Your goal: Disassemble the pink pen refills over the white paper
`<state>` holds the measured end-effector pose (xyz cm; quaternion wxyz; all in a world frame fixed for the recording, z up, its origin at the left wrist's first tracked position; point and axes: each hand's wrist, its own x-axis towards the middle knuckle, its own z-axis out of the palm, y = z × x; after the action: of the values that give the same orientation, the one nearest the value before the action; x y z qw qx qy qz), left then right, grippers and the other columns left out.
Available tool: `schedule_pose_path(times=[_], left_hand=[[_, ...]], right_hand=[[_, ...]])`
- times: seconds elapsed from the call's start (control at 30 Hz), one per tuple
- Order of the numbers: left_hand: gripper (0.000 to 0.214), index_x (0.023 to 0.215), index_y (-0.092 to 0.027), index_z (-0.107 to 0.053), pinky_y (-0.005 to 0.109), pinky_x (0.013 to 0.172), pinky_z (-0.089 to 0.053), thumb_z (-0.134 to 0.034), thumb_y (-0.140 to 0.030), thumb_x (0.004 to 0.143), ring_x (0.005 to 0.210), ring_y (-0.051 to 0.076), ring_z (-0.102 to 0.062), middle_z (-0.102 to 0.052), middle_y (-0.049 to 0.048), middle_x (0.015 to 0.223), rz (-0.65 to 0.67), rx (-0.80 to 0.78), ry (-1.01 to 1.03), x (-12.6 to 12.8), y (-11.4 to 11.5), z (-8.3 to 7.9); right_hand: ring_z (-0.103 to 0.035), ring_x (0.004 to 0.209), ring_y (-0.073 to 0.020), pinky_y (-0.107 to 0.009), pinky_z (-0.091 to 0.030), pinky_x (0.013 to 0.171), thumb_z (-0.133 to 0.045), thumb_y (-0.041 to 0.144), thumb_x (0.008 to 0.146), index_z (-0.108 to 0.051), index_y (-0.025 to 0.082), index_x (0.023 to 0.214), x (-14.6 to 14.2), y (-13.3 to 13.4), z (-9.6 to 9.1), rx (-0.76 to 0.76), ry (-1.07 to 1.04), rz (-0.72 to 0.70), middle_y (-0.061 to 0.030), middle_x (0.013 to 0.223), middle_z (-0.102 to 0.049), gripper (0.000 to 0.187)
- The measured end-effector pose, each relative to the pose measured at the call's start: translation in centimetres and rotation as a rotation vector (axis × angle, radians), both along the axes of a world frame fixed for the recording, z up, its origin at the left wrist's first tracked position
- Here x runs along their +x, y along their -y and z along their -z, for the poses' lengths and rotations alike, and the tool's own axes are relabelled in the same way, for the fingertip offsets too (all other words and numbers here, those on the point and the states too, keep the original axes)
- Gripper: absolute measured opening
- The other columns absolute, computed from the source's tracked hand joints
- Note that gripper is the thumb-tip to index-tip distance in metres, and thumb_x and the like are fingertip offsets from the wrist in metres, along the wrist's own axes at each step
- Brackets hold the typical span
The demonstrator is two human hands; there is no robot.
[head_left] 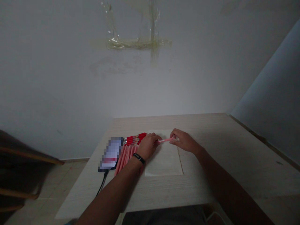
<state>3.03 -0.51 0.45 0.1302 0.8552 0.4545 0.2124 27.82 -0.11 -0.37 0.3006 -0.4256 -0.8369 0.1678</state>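
Note:
My left hand is closed around the left end of a slim pink stick that looks like a pen or pencil; its exact kind is too small to tell. The fingers of my right hand pinch the stick's other end. It lies level between both hands, above a pale flat sheet. Beside my left hand, several similar pink sticks lie side by side, partly hidden by my left forearm. Behind them is a row of short red pieces with silvery ends.
A phone-like device with a blurred screen lies on the table's left side, a black cable running from it toward me. The wooden table meets a grey wall at the back. A dark slatted object stands at left.

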Motion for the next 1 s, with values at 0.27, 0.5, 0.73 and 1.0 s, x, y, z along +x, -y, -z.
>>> schedule_pose_path(times=[0.27, 0.5, 0.73, 1.0], left_hand=[[0.021, 0.106, -0.022, -0.073, 0.027, 0.079, -0.044, -0.060, -0.015, 0.090, 0.093, 0.019, -0.060, -0.067, 0.0062, 0.100, 0.007, -0.004, -0.003, 0.0, 0.1, -0.1], [0.020, 0.102, -0.021, -0.073, 0.027, 0.076, -0.044, -0.061, -0.012, 0.089, 0.088, 0.018, -0.059, -0.065, 0.0053, 0.094, 0.037, 0.053, 0.030, 0.0, 0.1, -0.2], [0.017, 0.099, -0.020, -0.072, 0.031, 0.077, -0.043, -0.058, -0.014, 0.092, 0.089, 0.020, -0.057, -0.064, 0.0061, 0.093, 0.057, 0.172, 0.005, 0.1, 0.4, -0.8], [0.015, 0.100, -0.021, -0.070, 0.035, 0.078, -0.040, -0.057, -0.017, 0.093, 0.092, 0.023, -0.054, -0.064, 0.0073, 0.095, 0.074, 0.292, -0.040, -0.1, 0.6, -1.8]], right_hand=[[-0.058, 0.081, -0.0165, -0.027, -0.042, 0.072, -0.060, 0.034, 0.096, -0.063, 0.020, 0.086, 0.1, -0.2, 0.1, 0.042, 0.048, -0.018, -0.0026, 0.088, -0.062, 0.018], [-0.058, 0.079, -0.0164, -0.028, -0.040, 0.076, -0.040, 0.037, 0.105, -0.062, 0.019, 0.074, 0.2, -0.4, 0.3, 0.085, 0.105, -0.050, -0.0033, 0.078, -0.062, 0.042], [-0.055, 0.063, -0.0132, -0.027, -0.038, 0.068, -0.038, 0.043, 0.104, -0.060, 0.018, 0.064, -0.1, -0.2, 0.5, -0.062, 0.013, -0.006, -0.0008, 0.066, -0.060, 0.052], [-0.052, 0.054, -0.0118, -0.025, -0.037, 0.059, -0.041, 0.048, 0.101, -0.060, 0.017, 0.062, -0.3, -0.1, 0.3, -0.230, -0.130, -0.023, 0.0006, 0.057, -0.058, 0.054]])
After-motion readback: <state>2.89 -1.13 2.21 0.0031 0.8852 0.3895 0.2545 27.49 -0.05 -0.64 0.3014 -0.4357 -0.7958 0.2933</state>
